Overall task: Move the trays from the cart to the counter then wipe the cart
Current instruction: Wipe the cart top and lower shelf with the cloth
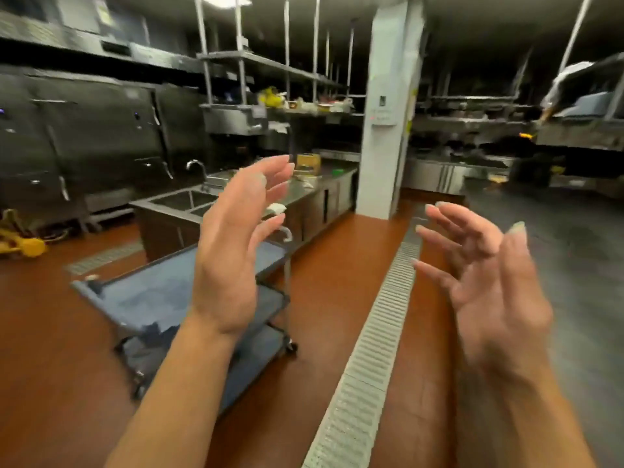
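A commercial kitchen, dimly lit, with an orange-brown floor (337, 265) that gives way to grey flooring on the right. A long pale metal drain grate (378, 319) runs across the floor from the foreground towards a white square pillar (388, 106). Both hands are raised in front of the camera, palms turned towards each other and holding nothing: the left hand (233, 255) has its fingers loosely spread and slightly bent, and the right hand (489, 271) has its fingers fanned apart. Behind the left hand stands the grey-blue three-tier metal cart (145, 295), its visible shelves bare, on the orange floor just beside the end of a long stainless steel counter (324, 177). That counter has a double sink (189, 201) with a curved tap at its near end and cabinet doors below; small items lie further along its top, too blurred to name. No trays can be made out clearly. Dark steel cabinets line the left wall, and overhead shelves (270, 65) hang from the ceiling on poles.
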`<action>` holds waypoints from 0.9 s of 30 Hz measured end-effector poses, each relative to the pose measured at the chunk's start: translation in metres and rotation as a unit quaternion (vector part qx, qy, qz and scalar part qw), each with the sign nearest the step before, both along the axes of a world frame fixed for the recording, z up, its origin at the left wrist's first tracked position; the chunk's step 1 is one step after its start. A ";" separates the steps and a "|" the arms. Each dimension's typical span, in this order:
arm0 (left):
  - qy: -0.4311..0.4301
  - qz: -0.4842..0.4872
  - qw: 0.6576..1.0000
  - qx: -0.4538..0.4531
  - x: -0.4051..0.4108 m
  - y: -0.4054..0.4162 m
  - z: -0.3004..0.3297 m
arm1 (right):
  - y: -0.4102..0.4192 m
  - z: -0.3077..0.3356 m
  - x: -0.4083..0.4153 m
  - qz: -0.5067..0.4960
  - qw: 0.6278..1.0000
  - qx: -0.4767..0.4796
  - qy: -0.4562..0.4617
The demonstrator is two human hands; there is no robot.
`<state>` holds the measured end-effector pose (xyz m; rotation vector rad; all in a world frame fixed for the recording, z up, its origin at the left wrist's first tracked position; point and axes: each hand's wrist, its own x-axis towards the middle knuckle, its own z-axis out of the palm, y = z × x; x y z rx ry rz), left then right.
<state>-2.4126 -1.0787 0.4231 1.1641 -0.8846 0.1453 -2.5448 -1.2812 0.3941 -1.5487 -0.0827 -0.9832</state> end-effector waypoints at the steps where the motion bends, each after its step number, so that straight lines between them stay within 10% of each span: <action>1: -0.001 0.023 1.000 -0.006 0.007 0.030 0.003 | 0.025 0.004 0.021 0.030 1.000 -0.007 -0.001; 14: -0.039 0.216 0.976 0.008 0.098 0.350 0.053 | 0.296 0.049 0.197 0.201 0.978 -0.047 -0.019; 27: 0.004 0.260 0.965 -0.033 0.195 0.459 0.023 | 0.462 0.035 0.300 0.229 0.972 0.039 -0.039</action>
